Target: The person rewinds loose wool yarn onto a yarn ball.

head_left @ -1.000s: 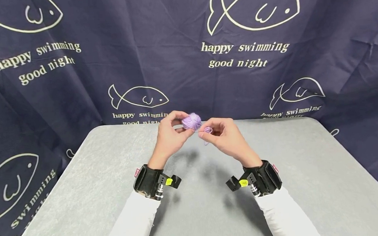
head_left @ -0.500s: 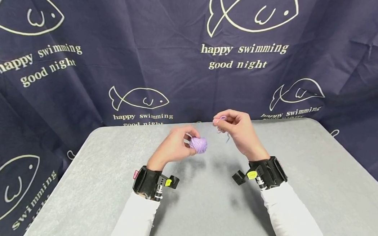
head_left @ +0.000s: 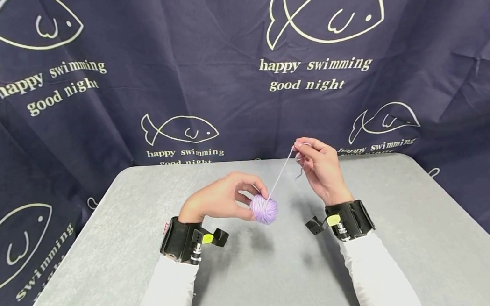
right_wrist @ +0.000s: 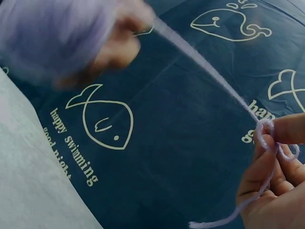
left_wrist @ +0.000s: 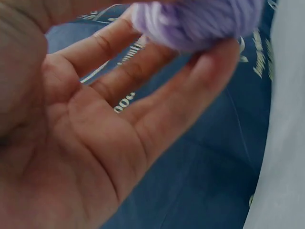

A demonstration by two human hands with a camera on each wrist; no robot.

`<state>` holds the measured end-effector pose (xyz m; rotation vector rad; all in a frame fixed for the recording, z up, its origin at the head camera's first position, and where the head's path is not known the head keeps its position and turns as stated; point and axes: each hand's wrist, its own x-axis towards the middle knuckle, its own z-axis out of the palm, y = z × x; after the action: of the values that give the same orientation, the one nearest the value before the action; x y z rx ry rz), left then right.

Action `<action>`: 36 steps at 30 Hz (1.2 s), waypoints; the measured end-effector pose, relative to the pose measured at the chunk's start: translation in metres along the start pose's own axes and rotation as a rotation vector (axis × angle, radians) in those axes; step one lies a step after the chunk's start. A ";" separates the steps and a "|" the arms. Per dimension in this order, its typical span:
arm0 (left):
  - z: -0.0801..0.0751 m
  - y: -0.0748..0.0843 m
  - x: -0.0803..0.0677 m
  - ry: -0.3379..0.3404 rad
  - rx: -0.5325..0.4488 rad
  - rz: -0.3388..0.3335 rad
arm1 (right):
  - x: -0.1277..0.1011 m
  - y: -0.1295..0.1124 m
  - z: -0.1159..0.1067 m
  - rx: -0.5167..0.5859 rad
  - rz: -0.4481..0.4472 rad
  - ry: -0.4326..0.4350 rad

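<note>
A small ball of lilac yarn (head_left: 265, 210) is gripped between the thumb and fingers of my left hand (head_left: 226, 196), above the table. From the ball a taut strand (head_left: 281, 173) slants up to my right hand (head_left: 322, 169), whose thumb and forefinger pinch it. In the right wrist view, a small loop (right_wrist: 265, 131) shows at those fingertips, and a loose yarn tail (right_wrist: 233, 214) hangs below. The left wrist view has the ball (left_wrist: 200, 24) at its top edge, against the fingers; its upper part is cut off.
A light grey table (head_left: 150, 252) lies beneath both hands. Behind it hangs a dark blue curtain (head_left: 231, 69) with fish drawings and lettering. Black camera straps (head_left: 178, 239) circle both wrists.
My hands have drawn apart. The left has come down and nearer with the yarn ball, while the right has gone up and to the right; a strand now stretches between them.
</note>
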<state>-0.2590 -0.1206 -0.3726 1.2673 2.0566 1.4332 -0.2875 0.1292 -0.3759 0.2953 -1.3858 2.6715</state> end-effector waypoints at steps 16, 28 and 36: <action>-0.002 0.012 0.006 0.532 -0.516 0.417 | -0.009 0.028 0.017 -0.825 -0.089 -0.244; -0.002 0.008 0.011 0.900 -0.609 0.346 | -0.030 0.029 0.037 -1.076 -0.223 -0.499; -0.002 -0.001 0.013 1.053 -0.286 0.189 | -0.044 0.017 0.047 -1.097 -0.262 -0.535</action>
<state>-0.2678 -0.1113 -0.3701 0.6141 2.1382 2.7719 -0.2423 0.0802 -0.3728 0.9682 -2.4569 1.3343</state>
